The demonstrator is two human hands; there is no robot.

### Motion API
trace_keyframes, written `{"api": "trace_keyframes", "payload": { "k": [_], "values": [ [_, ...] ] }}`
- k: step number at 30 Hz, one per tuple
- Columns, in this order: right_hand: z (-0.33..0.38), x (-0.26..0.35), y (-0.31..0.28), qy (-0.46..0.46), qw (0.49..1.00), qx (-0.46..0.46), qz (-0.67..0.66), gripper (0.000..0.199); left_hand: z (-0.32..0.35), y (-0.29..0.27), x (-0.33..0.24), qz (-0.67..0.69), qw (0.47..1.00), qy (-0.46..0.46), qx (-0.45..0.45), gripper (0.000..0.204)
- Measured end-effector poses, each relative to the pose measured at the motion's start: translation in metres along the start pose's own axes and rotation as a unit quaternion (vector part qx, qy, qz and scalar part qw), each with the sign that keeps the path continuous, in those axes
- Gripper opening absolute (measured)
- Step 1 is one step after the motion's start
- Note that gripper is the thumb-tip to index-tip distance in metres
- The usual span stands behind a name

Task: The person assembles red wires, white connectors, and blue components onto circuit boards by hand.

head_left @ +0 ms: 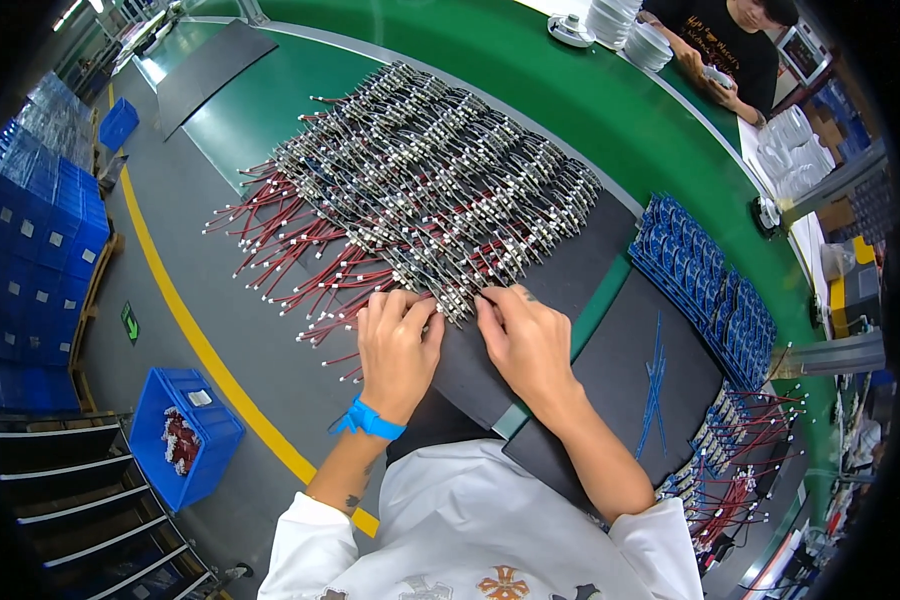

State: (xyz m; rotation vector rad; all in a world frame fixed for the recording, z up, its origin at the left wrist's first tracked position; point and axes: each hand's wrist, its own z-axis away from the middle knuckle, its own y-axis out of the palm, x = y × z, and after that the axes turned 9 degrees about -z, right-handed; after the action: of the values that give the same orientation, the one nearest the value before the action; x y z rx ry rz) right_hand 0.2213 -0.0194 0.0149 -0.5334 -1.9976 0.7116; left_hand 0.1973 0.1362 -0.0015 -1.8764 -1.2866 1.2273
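A broad spread of small wired circuit boards (440, 160) lies in overlapping rows on dark mats, with white connectors along them and red wires (300, 250) fanning out on the left. At its near corner, my left hand (400, 345) is closed in a pinch on the left side of a wired board (455, 306). My right hand (525, 345) pinches at the right side of the same corner, thumb and index finger together. The fingertips partly hide what each hand grips. A blue band (372, 420) circles my left wrist.
Stacked blue circuit panels (705, 275) stand to the right, near loose blue strips (654, 385) on a black mat. More red-wired boards (725, 450) lie nearer me. A blue bin (185, 440) sits on the floor at left. Across the green conveyor (570, 110), another person (730, 60) handles a white part.
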Motion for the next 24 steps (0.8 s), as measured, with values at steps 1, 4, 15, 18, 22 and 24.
{"api": "trace_keyframes", "payload": {
  "k": [1, 4, 15, 18, 22, 24],
  "values": [
    [0.002, 0.003, -0.006, 0.011, 0.999, -0.012, -0.048, 0.005, 0.001, -0.001, 0.001, -0.001, 1.000, -0.003, 0.002, 0.017],
    [0.010, 0.022, -0.033, 0.060, 0.956, -0.036, -0.286, 0.013, 0.004, -0.003, 0.006, 0.019, 1.000, -0.009, 0.021, 0.019],
    [0.017, 0.099, -0.097, -0.070, 0.339, 0.093, -0.933, 0.020, -0.002, -0.005, 0.007, 0.025, 1.000, 0.015, 0.001, 0.012],
    [0.037, 0.099, -0.105, -0.062, 0.355, 0.072, -0.930, 0.022, 0.000, -0.004, 0.008, 0.024, 0.998, 0.051, -0.007, 0.013],
    [0.041, 0.094, -0.119, -0.055, 0.428, 0.029, -0.902, 0.017, 0.004, -0.012, 0.003, 0.015, 0.998, 0.054, -0.003, 0.019],
    [0.051, 0.095, -0.120, -0.095, 0.620, -0.036, -0.778, 0.011, 0.006, -0.020, -0.003, 0.004, 0.999, 0.040, -0.007, 0.020]
  ]
}}
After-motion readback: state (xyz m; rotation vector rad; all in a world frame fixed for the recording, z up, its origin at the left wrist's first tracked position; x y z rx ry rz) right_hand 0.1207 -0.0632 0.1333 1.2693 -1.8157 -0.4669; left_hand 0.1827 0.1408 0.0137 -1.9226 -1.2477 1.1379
